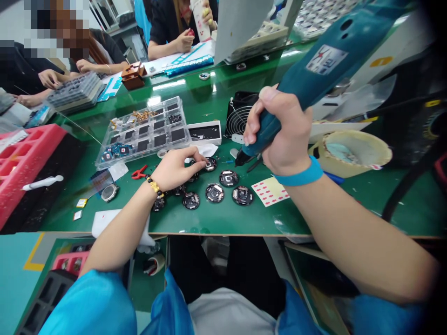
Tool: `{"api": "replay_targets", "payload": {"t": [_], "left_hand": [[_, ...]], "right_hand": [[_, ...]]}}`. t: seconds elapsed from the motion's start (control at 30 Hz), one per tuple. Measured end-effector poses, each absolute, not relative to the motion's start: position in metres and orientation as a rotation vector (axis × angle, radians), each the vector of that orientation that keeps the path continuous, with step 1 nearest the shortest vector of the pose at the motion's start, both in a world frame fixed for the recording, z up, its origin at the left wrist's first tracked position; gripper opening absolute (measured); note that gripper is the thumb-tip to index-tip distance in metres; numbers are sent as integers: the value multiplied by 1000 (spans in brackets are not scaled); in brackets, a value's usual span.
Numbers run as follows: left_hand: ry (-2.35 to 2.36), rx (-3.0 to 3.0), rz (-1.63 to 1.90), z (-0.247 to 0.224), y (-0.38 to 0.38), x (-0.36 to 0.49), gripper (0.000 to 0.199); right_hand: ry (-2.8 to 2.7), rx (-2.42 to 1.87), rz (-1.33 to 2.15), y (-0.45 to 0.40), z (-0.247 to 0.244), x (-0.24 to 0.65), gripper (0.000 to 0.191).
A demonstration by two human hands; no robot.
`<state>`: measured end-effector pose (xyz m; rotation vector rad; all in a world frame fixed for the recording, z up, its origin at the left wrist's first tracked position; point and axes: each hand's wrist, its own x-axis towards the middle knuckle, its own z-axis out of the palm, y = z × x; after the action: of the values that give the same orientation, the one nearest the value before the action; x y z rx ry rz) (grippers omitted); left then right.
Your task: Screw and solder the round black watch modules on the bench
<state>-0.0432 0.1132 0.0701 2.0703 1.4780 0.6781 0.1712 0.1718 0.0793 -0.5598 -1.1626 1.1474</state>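
Several fingers [260, 116] of the right hand [282, 132] grip a teal rotary tool [307, 88], stiff and bulky, best held at its narrow neck. Left fingers [195, 157] rest lightly curled on a round black module [210, 164], likely fragile, best taken by its rim, just beside the tool's tip on the green counter [293, 218].

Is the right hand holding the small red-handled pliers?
No, the right hand grips a teal handheld power tool; the small red-handled pliers lie untouched nearby.
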Motion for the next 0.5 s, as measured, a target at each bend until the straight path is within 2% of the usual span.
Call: {"api": "replay_targets", "payload": {"t": [0.23, 0.37, 0.5], "left_hand": [[1385, 2212, 455, 66, 112, -38, 15], [1305, 2219, 425, 66, 108, -33, 13], [1272, 2246, 433, 63, 104, -29, 13]], "right_hand": [[-1160, -565, 1167, 170, 78, 171, 40], [-1151, -551, 1162, 169, 78, 171, 37], [-1150, -551, 1142, 167, 80, 170, 43]]}}
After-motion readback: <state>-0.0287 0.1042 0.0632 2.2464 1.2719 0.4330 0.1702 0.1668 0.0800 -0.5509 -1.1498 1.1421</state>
